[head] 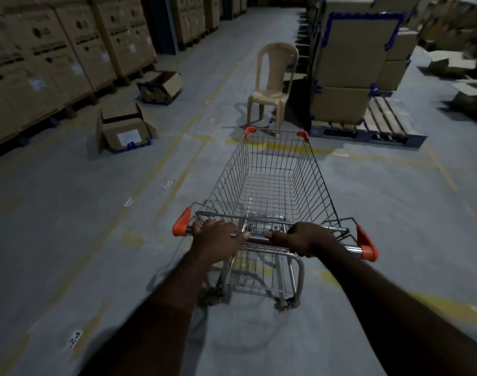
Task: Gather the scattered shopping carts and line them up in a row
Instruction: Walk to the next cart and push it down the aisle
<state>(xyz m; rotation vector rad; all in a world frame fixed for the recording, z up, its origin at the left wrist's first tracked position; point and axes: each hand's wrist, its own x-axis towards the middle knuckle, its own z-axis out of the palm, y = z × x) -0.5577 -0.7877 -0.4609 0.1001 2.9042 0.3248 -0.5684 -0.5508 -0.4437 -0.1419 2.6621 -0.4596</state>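
The empty silver wire shopping cart with orange plastic corner guards point(270, 183) stands on the grey concrete floor point(69, 226), nose toward a beige plastic chair point(272, 85). The left hand point(218, 237) and right hand point(305, 238) each curl round its chrome handle bar point(351, 248), clamped on it. No other cart and no row shows, so gathering looks early: this one is in hand, not yet parked. Open cardboard boxes point(123, 128) lie left; a loaded wooden pallet point(378, 123) sits right.

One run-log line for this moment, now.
left hand grips handle | right hand grips handle | shopping cart empty | plastic chair directly ahead | stacked boxes on pallet ahead-right
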